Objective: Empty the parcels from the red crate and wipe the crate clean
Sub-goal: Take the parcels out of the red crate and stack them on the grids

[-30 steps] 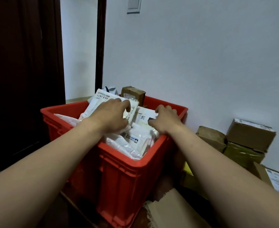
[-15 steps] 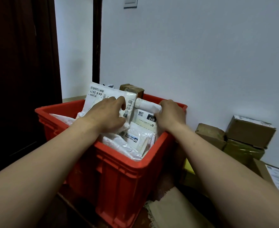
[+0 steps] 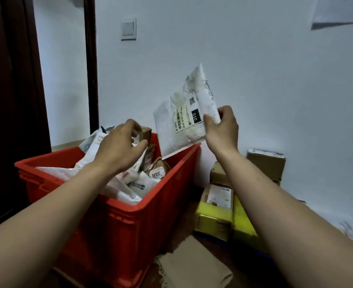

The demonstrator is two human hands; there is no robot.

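Observation:
A red plastic crate (image 3: 129,231) stands on the floor against the wall, filled with several white mailer bags and small brown boxes (image 3: 150,156). My right hand (image 3: 221,132) pinches the right edge of a white padded parcel (image 3: 183,115) with a label marked 010, held up above the crate's far right corner. My left hand (image 3: 119,146) hovers over the parcels in the crate with its fingers loosely curled and nothing in it.
Cardboard boxes (image 3: 265,165) and a yellow-taped box (image 3: 215,217) are stacked on the floor right of the crate. A beige cloth (image 3: 194,267) lies on the floor in front. A dark door (image 3: 9,100) stands at left.
My right hand has lifted the white 010 parcel out of the crate and up to the right. My left hand has let go of the large white parcel and risen slightly.

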